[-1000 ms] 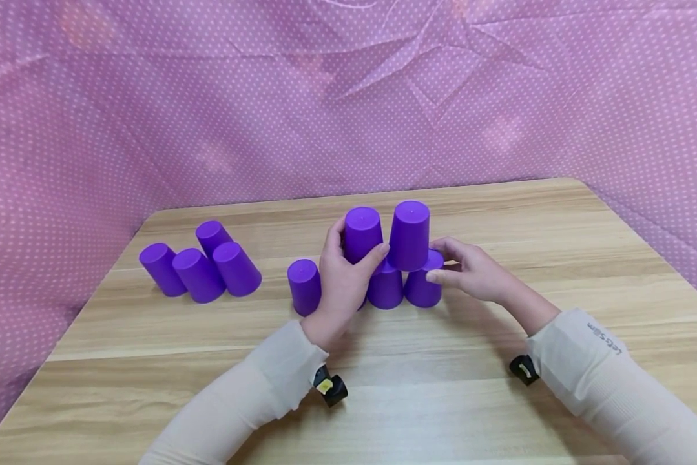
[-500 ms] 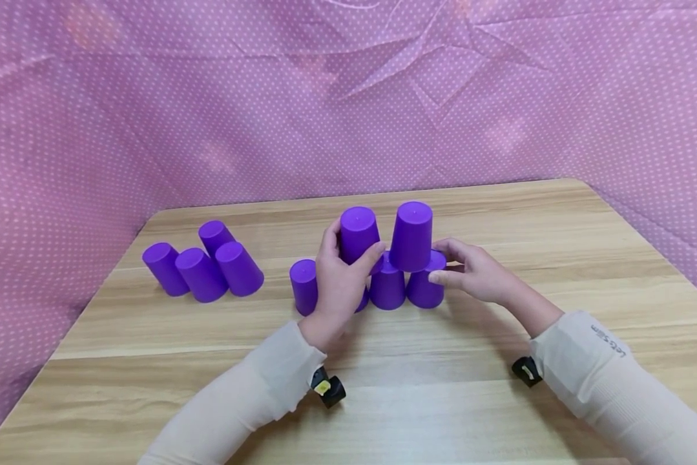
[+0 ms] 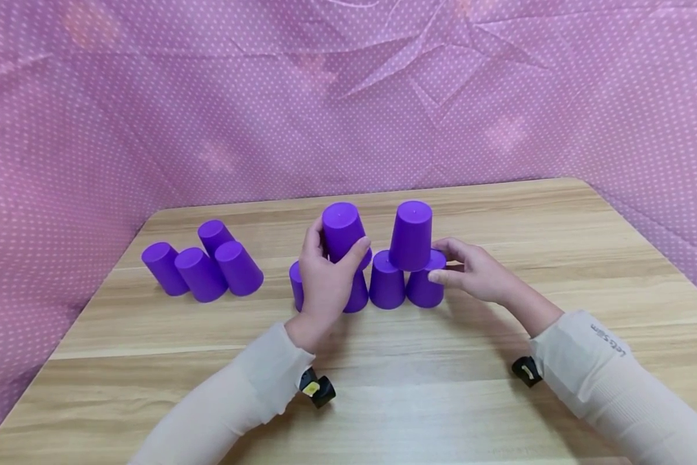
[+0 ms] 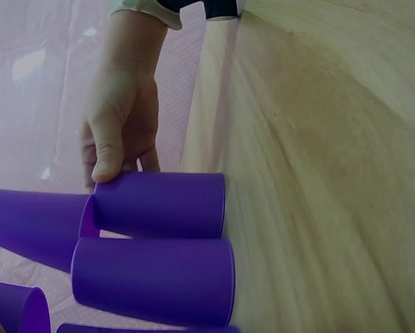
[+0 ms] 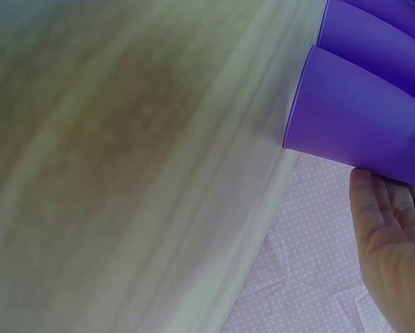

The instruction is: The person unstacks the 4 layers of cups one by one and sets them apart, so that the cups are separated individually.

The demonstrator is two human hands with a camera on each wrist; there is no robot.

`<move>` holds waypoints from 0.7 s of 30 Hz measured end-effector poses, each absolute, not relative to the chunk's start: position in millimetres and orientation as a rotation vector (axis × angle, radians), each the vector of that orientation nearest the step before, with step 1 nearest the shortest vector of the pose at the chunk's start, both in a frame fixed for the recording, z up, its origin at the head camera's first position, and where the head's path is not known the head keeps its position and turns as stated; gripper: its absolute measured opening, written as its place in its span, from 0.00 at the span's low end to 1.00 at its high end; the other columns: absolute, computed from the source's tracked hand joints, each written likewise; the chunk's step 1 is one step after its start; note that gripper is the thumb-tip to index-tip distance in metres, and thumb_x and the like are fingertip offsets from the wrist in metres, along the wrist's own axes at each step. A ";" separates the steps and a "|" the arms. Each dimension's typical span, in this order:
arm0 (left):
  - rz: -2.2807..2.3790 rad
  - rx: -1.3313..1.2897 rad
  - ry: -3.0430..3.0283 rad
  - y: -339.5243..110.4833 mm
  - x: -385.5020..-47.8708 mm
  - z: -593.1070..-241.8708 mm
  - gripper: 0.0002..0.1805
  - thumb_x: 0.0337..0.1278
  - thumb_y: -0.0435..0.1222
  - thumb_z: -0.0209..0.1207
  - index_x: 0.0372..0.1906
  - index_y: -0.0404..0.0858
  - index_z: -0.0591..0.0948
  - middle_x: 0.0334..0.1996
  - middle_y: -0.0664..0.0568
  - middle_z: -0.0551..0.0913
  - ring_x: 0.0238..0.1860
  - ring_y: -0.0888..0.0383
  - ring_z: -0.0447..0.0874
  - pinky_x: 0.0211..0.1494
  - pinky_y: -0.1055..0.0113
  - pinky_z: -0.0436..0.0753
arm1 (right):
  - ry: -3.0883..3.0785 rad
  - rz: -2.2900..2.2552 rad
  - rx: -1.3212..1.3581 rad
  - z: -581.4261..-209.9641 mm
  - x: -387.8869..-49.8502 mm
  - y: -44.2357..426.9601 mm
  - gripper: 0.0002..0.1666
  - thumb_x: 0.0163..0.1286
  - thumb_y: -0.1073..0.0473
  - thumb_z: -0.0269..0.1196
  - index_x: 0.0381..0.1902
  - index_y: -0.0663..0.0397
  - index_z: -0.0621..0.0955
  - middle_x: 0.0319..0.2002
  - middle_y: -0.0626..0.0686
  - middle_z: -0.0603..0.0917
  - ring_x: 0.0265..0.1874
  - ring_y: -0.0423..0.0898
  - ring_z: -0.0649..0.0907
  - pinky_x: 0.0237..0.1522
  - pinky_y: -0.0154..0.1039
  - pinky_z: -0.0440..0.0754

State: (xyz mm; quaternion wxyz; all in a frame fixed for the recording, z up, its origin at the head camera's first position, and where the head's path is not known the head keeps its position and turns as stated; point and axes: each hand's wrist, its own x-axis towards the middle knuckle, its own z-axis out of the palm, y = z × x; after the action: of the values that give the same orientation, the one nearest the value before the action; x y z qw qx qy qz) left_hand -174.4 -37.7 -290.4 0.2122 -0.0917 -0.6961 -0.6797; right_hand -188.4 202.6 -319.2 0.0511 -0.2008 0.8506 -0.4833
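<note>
In the head view my left hand [image 3: 327, 274] grips an upside-down purple cup [image 3: 341, 226], thumb across its near side. That cup is over the left part of a row of upside-down cups; whether it touches them cannot be told. Another purple cup [image 3: 411, 236] bridges the row's two rightmost cups, the inner one [image 3: 387, 284] and the end one [image 3: 424, 290]. My right hand [image 3: 473, 271] touches the end cup from the right, its fingers fairly straight in the right wrist view. Behind my left hand, the leftmost cup [image 3: 296, 287] and its neighbour [image 3: 356, 294] are partly hidden.
Several more upside-down purple cups [image 3: 201, 274] stand grouped at the left of the wooden table [image 3: 418, 387]. Pink dotted cloth [image 3: 348, 116] hangs behind the table and at its sides. Each sleeve carries a small black wrist camera [image 3: 319, 389].
My left hand has shifted left with its cup, widening the gap to the other upper cup. More of the row beneath shows. My right hand stays at the end cup.
</note>
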 end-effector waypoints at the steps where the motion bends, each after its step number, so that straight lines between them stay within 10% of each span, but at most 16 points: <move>1: -1.879 -0.244 -1.933 -39.3 -174.3 -289.4 0.31 0.46 0.35 0.68 0.57 0.37 0.70 0.47 0.46 0.79 0.47 0.56 0.79 0.55 0.63 0.78 | 2.589 -1.471 -0.611 -319.3 -188.6 202.6 0.26 0.62 0.62 0.63 0.56 0.67 0.70 0.48 0.62 0.78 0.51 0.55 0.76 0.57 0.52 0.75; 21: -1.802 -0.085 -1.861 -89.7 -178.3 -277.3 0.29 0.46 0.33 0.67 0.57 0.37 0.72 0.44 0.48 0.80 0.43 0.59 0.79 0.52 0.67 0.78 | 2.583 -1.481 -0.598 -320.9 -188.9 202.8 0.26 0.62 0.61 0.63 0.56 0.66 0.70 0.48 0.62 0.78 0.51 0.55 0.76 0.57 0.51 0.75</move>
State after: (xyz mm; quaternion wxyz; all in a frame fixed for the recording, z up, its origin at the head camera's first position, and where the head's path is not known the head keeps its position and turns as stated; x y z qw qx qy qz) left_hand -178.3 -89.7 -277.3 0.2717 -0.0316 -0.6910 -0.6691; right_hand -188.9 202.8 -320.9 0.0524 -0.1967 0.8493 -0.4871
